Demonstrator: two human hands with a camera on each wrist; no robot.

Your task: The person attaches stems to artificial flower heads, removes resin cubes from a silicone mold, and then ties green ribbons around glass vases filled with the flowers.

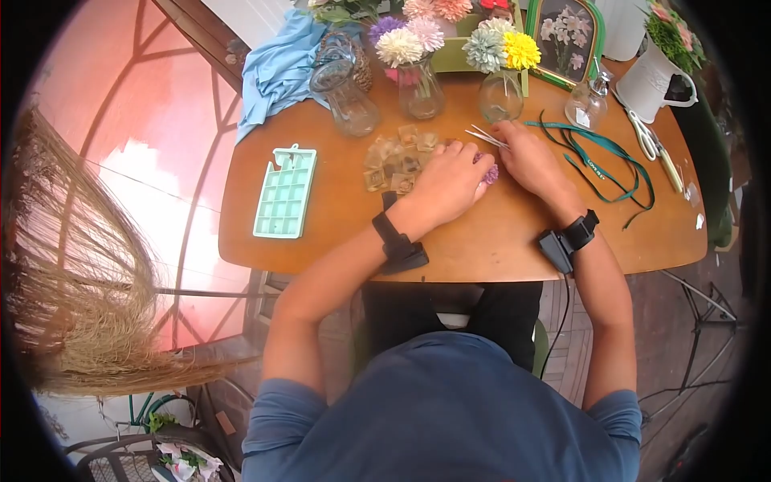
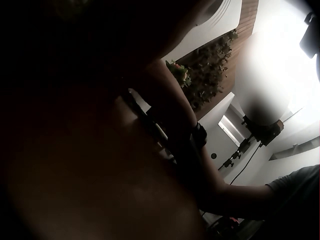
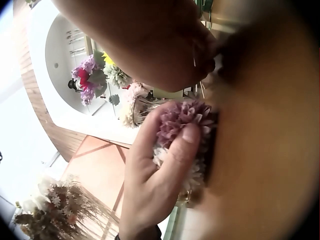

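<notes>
In the right wrist view, my left hand (image 3: 155, 185) grips a purple artificial flower head (image 3: 181, 120), thumb laid across its petals. White petals (image 3: 197, 172) show just below the purple ones. From the head view, the left hand (image 1: 450, 181) lies low over the table, and only a bit of the purple flower (image 1: 489, 169) shows past its fingers. Close to its right, my right hand (image 1: 530, 157) pinches thin white sticks (image 1: 486, 136) at its fingertips. The left wrist view is mostly dark.
Beside the left hand lie several small translucent brown squares (image 1: 389, 161). A mint-green ice tray (image 1: 286, 193) is at the left. Glass vases (image 1: 353, 112) and flowers line the back. Green ribbon (image 1: 598, 165) and white-handled scissors (image 1: 642, 135) lie at the right.
</notes>
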